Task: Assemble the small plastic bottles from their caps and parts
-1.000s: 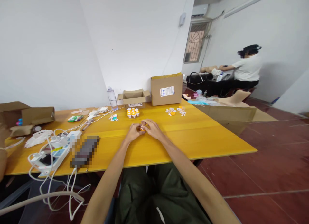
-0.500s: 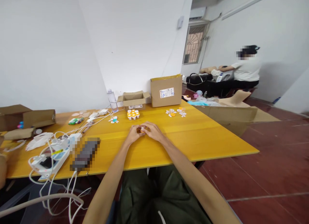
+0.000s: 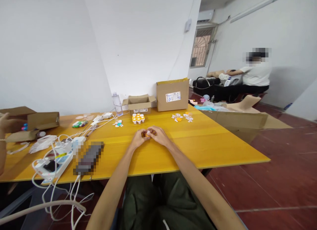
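Left hand [image 3: 138,138] and right hand [image 3: 160,136] meet above the middle of the table [image 3: 210,147], fingers closed on a small orange-and-white piece [image 3: 148,133]. Judged light, stiff, possibly slippery; best pinched by its sides. The large carton [image 3: 164,103], far side, bears a white label [image 3: 173,96] with blue handwriting, illegible. No brand readable.

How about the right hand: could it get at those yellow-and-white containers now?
Probably yes: only bare tabletop seems to separate the right hand from the containers, though its fingers are busy with a small orange object.
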`<state>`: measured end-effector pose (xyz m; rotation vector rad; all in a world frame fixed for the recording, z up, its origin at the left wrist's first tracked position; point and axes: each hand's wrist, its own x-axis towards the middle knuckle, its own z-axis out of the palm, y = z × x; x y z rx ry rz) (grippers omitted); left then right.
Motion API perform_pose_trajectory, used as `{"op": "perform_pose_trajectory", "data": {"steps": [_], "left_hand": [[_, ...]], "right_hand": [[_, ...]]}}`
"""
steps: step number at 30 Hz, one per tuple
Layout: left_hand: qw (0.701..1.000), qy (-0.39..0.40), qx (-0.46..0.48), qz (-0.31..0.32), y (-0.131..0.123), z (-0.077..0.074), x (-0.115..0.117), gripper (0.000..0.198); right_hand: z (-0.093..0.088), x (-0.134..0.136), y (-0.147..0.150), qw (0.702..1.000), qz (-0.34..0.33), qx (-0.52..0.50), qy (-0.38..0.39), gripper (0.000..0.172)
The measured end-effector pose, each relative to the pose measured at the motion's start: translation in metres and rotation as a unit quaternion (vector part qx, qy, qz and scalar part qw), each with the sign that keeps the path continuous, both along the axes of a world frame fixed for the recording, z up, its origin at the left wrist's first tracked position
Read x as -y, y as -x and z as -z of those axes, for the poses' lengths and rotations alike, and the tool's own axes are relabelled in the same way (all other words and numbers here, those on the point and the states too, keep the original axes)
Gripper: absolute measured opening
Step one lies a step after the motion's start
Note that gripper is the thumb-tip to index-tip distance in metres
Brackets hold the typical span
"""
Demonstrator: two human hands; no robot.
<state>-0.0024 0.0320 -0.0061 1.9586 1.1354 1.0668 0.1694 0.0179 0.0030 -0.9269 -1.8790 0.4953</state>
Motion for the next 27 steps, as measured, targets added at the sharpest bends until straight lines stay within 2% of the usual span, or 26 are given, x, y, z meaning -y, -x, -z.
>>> {"op": "perform_pose_trajectory", "data": {"steps": [7,13,19,27], "left_hand": [[0.997,0.046,0.066,-0.001,0.002,0.002,-0.003,0.032],[0.986,0.090,0.139,-0.006,0.004,-0.007,0.002,0.038],[0.979,0.115,0.170,-0.008,0.006,-0.017,0.011,0.035],[0.972,0.129,0.194,-0.012,0.005,-0.019,0.010,0.037]], "right_hand": [[0.008,-0.013,-0.001,0.989,-0.027,-0.100,0.109,0.014],[0.016,-0.024,-0.006,0.972,-0.062,-0.157,0.161,0.027],[0.015,-0.024,-0.006,0.966,-0.081,-0.174,0.176,0.029],[0.011,-0.019,-0.004,0.975,-0.079,-0.159,0.136,0.028]]}}
